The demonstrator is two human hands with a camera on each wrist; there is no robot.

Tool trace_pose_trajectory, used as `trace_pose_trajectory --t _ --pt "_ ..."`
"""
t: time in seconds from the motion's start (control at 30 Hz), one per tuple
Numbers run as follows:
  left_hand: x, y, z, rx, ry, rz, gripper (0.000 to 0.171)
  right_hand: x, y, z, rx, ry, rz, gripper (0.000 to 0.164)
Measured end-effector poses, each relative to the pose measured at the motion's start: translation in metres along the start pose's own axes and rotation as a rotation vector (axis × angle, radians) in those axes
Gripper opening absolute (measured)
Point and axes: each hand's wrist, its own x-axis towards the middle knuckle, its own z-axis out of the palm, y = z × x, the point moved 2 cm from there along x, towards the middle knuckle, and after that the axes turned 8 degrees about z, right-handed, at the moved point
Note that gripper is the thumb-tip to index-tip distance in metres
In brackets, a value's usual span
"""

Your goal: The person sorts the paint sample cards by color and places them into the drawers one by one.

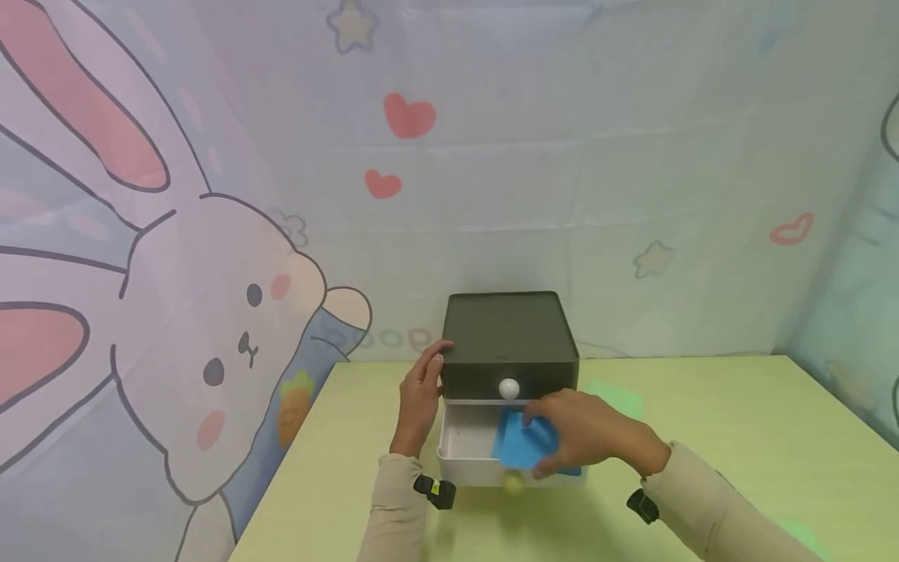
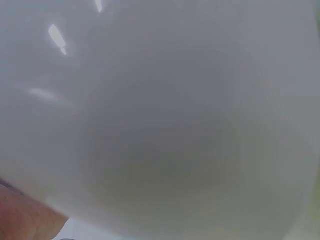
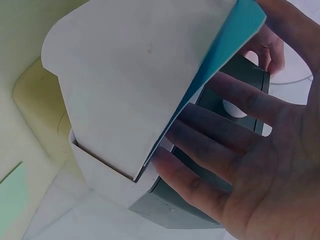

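Note:
A small drawer box (image 1: 502, 328) with a dark top stands on the table. Its white lower drawer (image 1: 467, 433) is pulled out, and a yellowish knob (image 1: 514, 483) shows on the front. My right hand (image 1: 590, 433) holds a blue sheet (image 1: 523, 445), likely paper, over the drawer's right half, thumb by the front edge and fingers further in. Seen from the right wrist, the blue sheet (image 3: 220, 55) stands above the drawer's side wall (image 3: 120, 95), partly hiding the fingertips. My left hand (image 1: 419, 402) rests against the box's left side. A blurred pale surface fills the left wrist view.
Beside the box on the right lies a green sheet (image 1: 618, 398); another green piece (image 1: 804, 538) lies near the front right. The closed upper drawer has a white knob (image 1: 509, 388). Behind the table (image 1: 716, 437) hangs a printed cloth (image 1: 492, 203).

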Motion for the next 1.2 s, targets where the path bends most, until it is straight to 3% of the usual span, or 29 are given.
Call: trace_pose_trajectory --t 0.43,0.8,1.2 --pt "-0.003 0.0 0.0 0.0 -0.01 -0.001 0.033 0.004 0.001 0.005 0.056 0.006 -0.012 0.051" --pt "-0.001 0.003 -0.001 -0.02 -0.01 0.013 0.034 0.001 0.002 0.0 0.059 0.077 -0.051 0.04" --pt "-0.003 0.001 -0.001 -0.006 -0.019 0.009 0.037 -0.029 -0.038 -0.008 0.016 0.27 -0.091 0.031"
